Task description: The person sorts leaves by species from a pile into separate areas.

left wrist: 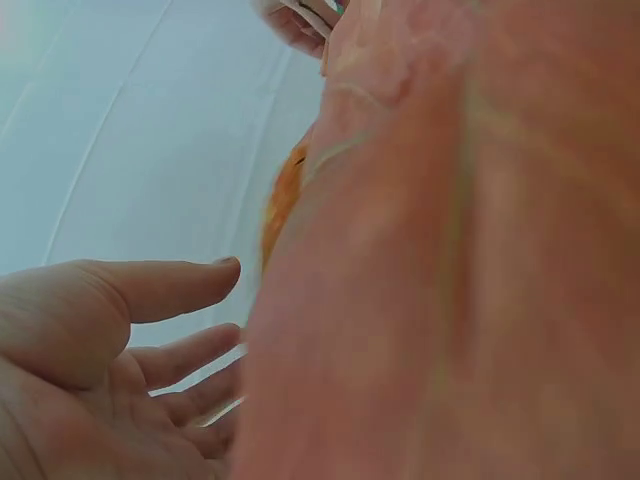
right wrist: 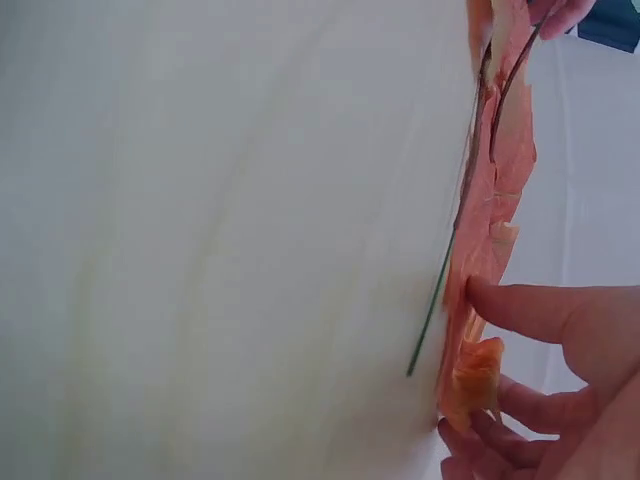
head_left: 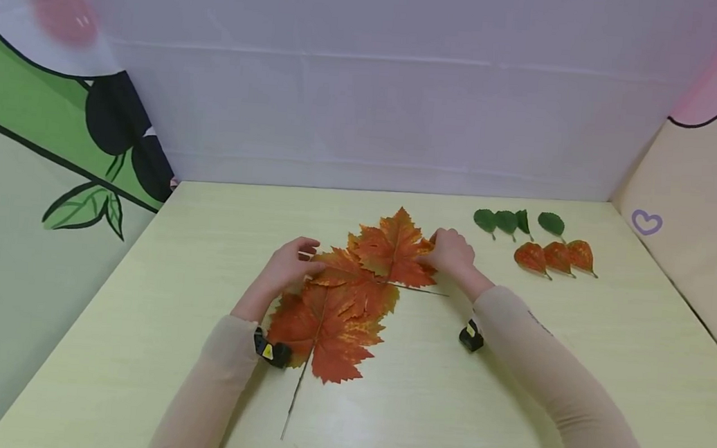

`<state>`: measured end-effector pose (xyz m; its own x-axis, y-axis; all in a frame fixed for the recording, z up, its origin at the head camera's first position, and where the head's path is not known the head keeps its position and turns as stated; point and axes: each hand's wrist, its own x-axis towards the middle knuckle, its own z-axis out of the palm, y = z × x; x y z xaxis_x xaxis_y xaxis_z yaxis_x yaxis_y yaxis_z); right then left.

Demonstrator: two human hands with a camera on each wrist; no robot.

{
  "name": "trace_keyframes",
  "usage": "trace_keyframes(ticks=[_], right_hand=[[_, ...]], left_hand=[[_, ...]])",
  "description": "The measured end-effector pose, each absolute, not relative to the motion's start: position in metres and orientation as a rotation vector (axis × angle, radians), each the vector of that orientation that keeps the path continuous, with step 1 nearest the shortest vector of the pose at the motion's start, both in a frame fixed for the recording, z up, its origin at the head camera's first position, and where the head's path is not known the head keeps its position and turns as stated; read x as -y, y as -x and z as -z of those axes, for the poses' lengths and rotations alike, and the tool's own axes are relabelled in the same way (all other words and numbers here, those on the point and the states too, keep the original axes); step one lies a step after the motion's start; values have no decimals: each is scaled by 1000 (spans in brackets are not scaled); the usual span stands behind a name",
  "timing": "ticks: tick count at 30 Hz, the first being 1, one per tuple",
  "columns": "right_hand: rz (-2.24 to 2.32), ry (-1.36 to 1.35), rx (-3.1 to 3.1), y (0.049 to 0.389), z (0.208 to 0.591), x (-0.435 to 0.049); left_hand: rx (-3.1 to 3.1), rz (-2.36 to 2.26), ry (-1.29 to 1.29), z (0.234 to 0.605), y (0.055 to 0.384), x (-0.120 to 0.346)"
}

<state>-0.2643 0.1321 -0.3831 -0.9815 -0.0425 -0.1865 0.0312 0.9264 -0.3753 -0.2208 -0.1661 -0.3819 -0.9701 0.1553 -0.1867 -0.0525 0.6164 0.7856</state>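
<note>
Large orange artificial maple leaves overlap on the table: a lower leaf, a middle leaf and an upper leaf. One thin stem points toward the front, another to the right. My right hand pinches the right edge of the upper leaf; the right wrist view shows the thumb against the leaf and the other fingers at its edge. My left hand is beside the middle leaf, fingers loosely extended. In the left wrist view a blurred leaf hides part of those fingers.
Small green leaves lie in a row at the back right. In front of them are three small orange-red leaves. A pale wall cloth rises behind the table, with printed cloths on both sides.
</note>
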Motion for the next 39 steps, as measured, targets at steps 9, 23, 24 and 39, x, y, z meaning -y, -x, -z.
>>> trace_keyframes(ticks=[9,23,24,39], right_hand=[[794,-31,-2795,266,380,-139],[1129,-19,-2696,260,384,-151],[1141,-22,-2694,259,384,-152],[1260,-32,-2664,255,384,-156]], left_hand=[[-2687,-970,-39,377,198,188],[-2715,-427,-129,356,143,183],[-2727,-396,-126,355,141,182],[-2807,-476,-194,358,139,192]])
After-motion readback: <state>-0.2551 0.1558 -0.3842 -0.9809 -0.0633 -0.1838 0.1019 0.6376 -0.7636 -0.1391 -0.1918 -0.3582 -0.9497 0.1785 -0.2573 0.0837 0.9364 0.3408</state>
